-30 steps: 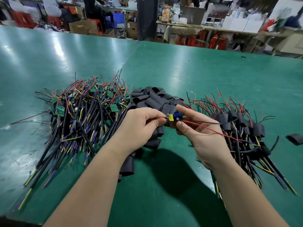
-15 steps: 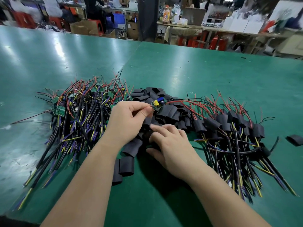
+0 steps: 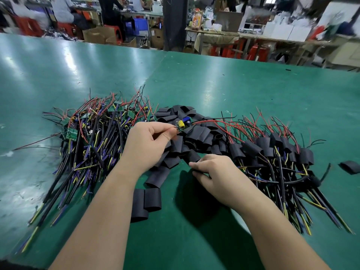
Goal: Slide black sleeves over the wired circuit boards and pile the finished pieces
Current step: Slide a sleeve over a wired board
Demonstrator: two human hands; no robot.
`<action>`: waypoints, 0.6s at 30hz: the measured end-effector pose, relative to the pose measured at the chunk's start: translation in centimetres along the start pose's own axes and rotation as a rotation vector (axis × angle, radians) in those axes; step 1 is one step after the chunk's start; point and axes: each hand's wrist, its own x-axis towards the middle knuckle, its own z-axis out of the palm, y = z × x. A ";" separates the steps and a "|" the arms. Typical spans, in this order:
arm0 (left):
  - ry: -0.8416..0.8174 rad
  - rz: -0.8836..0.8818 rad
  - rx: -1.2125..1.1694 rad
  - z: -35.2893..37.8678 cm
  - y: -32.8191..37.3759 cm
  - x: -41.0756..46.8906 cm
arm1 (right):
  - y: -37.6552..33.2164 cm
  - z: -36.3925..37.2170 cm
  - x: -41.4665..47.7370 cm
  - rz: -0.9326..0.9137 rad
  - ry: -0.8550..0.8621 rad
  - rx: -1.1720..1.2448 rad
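Head view: left hand (image 3: pixel 150 141) pinches a small green wired circuit board (image 3: pixel 183 124) above loose black tube sleeves (image 3: pixel 196 133), seemingly ready for sleeving; right hand (image 3: pixel 214 168) curls at their edge, grip unclear.

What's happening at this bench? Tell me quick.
A person is sleeving boards at a green table. The left hand pinches a small wired circuit board with yellow and blue parts above the heap of loose flat black sleeves. The right hand curls its fingers at that heap's near edge; whether it has a sleeve is unclear. Bare green boards on cables lie left, the pile of sleeved pieces right.
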 end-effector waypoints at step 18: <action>0.037 -0.074 -0.210 -0.7 -0.4 0.3 | 1.2 -0.6 -0.4 0.071 -0.186 -0.371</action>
